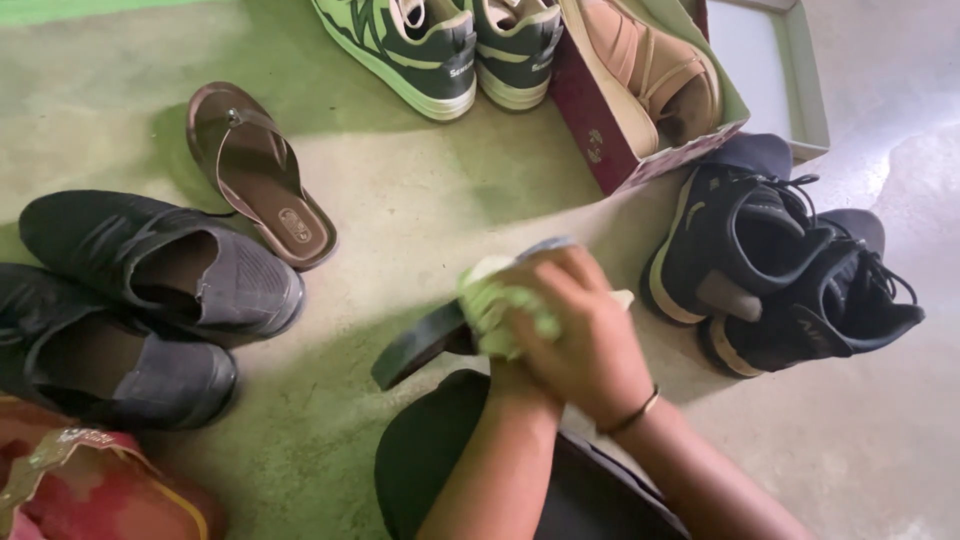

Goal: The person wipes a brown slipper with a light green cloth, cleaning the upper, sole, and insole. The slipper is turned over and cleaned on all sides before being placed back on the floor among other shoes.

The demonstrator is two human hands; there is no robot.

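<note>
My two hands meet at the centre of the view over a dark-soled sandal (420, 347) held just above the floor. My right hand (590, 330), with a thin bangle at the wrist, lies on top and its fingers are closed on a bunched light-green cloth (497, 308) pressed against the sandal. My left hand (517, 368) is mostly hidden under the right one and grips the sandal from below. The sandal's heel end sticks out to the left. Its matching brown sandal (258, 172) lies on the floor at the upper left.
A pair of grey slip-on shoes (150, 300) sits at the left and a pair of black sneakers (780, 270) at the right. Green-and-black sneakers (440, 45) and an open shoe box (605, 135) holding tan shoes stand at the top. A red bag (90, 490) is at the bottom left.
</note>
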